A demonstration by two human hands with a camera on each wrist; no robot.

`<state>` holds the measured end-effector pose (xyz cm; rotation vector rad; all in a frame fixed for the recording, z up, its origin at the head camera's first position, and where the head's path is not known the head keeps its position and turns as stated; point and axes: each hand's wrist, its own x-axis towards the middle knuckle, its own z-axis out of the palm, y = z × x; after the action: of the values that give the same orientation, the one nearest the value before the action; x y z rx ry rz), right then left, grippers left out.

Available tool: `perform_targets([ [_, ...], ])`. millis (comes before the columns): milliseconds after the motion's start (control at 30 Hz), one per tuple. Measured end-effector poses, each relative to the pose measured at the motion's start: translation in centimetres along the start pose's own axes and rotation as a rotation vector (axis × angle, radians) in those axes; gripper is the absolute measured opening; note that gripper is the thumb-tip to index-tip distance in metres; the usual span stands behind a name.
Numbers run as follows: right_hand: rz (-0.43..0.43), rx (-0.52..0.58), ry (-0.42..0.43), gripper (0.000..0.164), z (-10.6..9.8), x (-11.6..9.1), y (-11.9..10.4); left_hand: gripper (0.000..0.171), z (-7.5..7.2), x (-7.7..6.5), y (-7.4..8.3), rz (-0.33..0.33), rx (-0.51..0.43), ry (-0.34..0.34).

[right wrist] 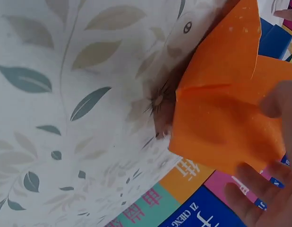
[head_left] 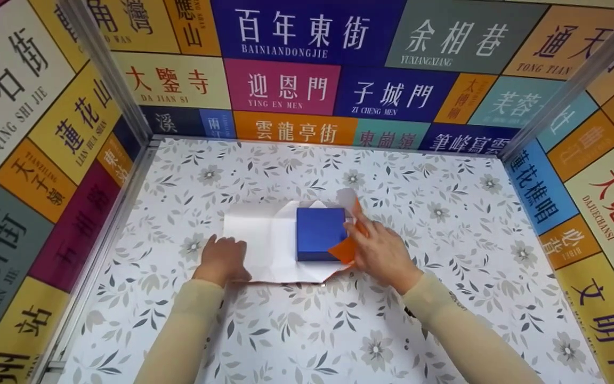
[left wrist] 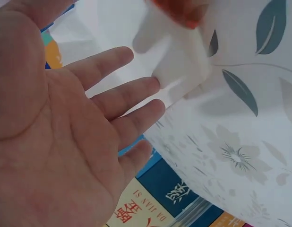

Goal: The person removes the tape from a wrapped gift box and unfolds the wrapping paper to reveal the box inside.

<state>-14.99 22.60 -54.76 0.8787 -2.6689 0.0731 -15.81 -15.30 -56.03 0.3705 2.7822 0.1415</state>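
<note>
A blue box (head_left: pixel 320 230) sits on a sheet of paper (head_left: pixel 253 229) that is white on its upper face and orange on the other. At the right, an orange flap (right wrist: pixel 221 113) of this sheet is folded up against the box's side. My right hand (head_left: pixel 384 250) presses on that flap, its fingertips close to the box's top edge. By the sheet's left end is my left hand (head_left: pixel 221 258); in the left wrist view its fingers (left wrist: pixel 132 94) are extended and spread over the white paper. The box's right side is hidden behind the flap.
The table (head_left: pixel 285 330) has a white covering printed with leaves and flowers. Walls of colourful sign panels (head_left: pixel 291 85) enclose it at the back and both sides, with metal rails (head_left: pixel 142 122) at the corners.
</note>
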Motion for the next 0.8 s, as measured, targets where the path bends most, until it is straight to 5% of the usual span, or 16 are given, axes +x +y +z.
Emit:
perform_targets([
  [200,0.02,-0.013,0.057,0.044,-1.4,0.0,1.1,0.067,0.2,0.1,0.4,-0.013,0.02,-0.027],
  [333,0.135,-0.009,0.001,0.051,-2.3,-0.3,1.6,0.068,0.3,0.2,0.3,-0.014,0.032,-0.035],
  [467,0.308,0.064,-0.13,0.046,-3.2,-0.6,2.3,0.069,0.4,0.3,0.3,-0.015,0.037,-0.035],
  [600,0.46,0.189,-0.363,0.042,-4.1,-0.9,3.4,0.071,0.5,0.4,0.2,-0.01,0.037,-0.03],
  [700,0.495,0.248,-0.527,0.055,-4.2,-1.4,4.3,0.071,0.4,0.4,0.2,-0.003,0.034,-0.031],
  [800,0.49,0.279,-0.572,0.067,-3.3,-2.2,4.9,0.07,0.3,0.3,0.1,0.007,0.031,-0.024],
])
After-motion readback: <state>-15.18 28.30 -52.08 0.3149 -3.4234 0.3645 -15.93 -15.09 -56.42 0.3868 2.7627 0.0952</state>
